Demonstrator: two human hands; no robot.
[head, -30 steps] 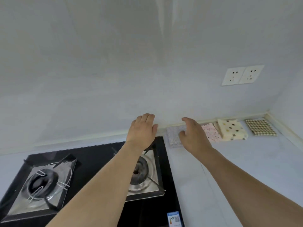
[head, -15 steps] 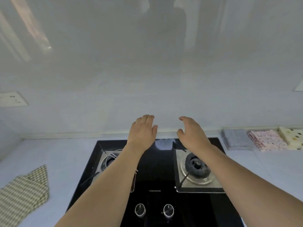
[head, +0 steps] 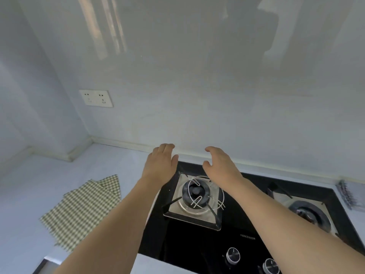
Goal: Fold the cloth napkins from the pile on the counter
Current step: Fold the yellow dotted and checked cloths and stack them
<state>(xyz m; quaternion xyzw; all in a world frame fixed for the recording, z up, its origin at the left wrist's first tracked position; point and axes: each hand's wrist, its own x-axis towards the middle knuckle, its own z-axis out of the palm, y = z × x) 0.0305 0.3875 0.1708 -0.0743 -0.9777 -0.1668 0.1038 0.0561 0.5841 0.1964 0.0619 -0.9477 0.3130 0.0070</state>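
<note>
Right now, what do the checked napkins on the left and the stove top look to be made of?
The checked napkins: thin woven cloth, matte, probably cotton; they lie limp and flat with soft overlapping corners and a green-and-white gingham weave. The stove top: glossy black panel, likely tempered glass, since it reflects light like a mirror. The burner tray looks like brushed stainless steel, silvery with a dull sheen.

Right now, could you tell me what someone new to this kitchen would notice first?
Two bare arms reach forward, the left hand and right hand both open and empty above the black gas stove in the middle. On the counter to the left lies a pile of green checked napkins, unfolded and overlapping. A white wall socket sits on the wall above them.
</note>
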